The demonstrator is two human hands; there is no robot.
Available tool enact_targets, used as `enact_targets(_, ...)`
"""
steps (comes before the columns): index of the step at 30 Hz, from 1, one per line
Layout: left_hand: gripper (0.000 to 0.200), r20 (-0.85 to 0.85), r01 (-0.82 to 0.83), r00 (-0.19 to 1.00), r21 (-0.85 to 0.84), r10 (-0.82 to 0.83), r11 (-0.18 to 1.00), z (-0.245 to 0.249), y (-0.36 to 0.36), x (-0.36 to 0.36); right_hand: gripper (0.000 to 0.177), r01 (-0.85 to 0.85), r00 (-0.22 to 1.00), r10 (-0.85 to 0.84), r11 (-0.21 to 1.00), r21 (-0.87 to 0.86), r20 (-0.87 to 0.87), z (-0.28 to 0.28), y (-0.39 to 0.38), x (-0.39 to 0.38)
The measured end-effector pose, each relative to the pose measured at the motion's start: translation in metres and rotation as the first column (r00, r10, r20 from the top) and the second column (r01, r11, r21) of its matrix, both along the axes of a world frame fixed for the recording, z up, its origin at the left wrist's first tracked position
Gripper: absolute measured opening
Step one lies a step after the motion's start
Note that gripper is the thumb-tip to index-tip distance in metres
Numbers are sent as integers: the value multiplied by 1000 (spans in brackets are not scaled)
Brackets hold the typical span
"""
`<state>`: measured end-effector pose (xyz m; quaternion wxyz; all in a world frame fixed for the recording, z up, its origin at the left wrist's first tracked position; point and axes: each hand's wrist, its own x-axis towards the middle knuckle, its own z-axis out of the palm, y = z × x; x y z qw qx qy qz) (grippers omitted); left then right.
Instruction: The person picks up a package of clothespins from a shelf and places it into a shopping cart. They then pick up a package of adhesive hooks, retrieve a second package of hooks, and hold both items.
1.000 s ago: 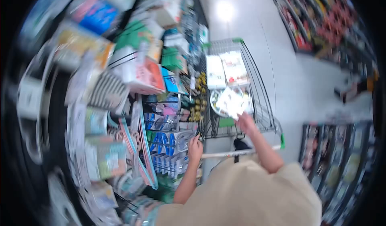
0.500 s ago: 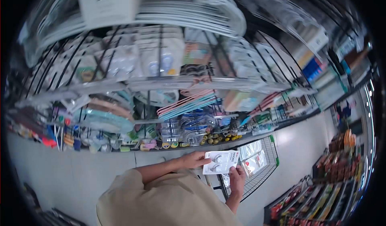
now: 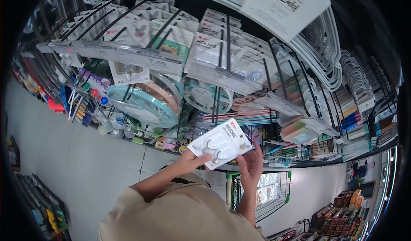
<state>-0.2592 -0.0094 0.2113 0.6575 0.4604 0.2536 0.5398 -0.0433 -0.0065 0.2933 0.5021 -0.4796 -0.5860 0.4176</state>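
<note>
A white card pack of hooks (image 3: pixel 223 141), tilted and with its printed front up, is held before the shelf rack. My left hand (image 3: pixel 193 160) grips its lower left edge, the thumb on the clear plastic over the metal hooks. Beside the right edge of the pack is my right hand (image 3: pixel 251 166), its fingers raised and apart; whether a fingertip touches the card I cannot tell. Similar hook packs (image 3: pixel 208 48) hang on black prongs above.
White hangers (image 3: pixel 323 56) hang at the upper right. Round blue plastic items (image 3: pixel 141 106) hang below the price rail (image 3: pixel 115 54). A wire cart (image 3: pixel 274 198) with packages stands beyond my right hand. More stocked shelves (image 3: pixel 342 215) are at the lower right.
The view has turned and moved nearer the rack. The pack has been raised and tilted toward the hanging goods. My right hand has loosened from the card, its fingers spreading.
</note>
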Motion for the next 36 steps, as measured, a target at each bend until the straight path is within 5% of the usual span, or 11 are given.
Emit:
enact_targets(4,51,98,-72,993,-7,73,997,22,8,-31,84,-157,976,132,978,137,173,7,16,-41)
enact_targets(8,50,175,-175,970,30,167,984,35,20,-36,82,-131,990,112,951,279,83,12,25,-63)
enact_targets(11,51,231,-201,954,32,189,979,40,26,-39,81,-270,914,124,896,353,386,21,35,-69)
enact_targets(15,49,229,-296,938,136,261,945,63,32,-43,71,-282,872,55,868,408,486,35,38,-82)
enact_targets(23,40,304,-334,915,204,265,920,80,50,-41,69,-276,881,27,841,466,473,58,50,-94)
enact_targets(32,42,399,-370,850,-12,344,929,88,60,-23,64,-240,892,-55,783,574,449,69,57,-107)
enact_targets(36,42,386,-280,888,28,248,960,80,54,-21,56,-202,906,-103,747,633,410,69,58,-109)
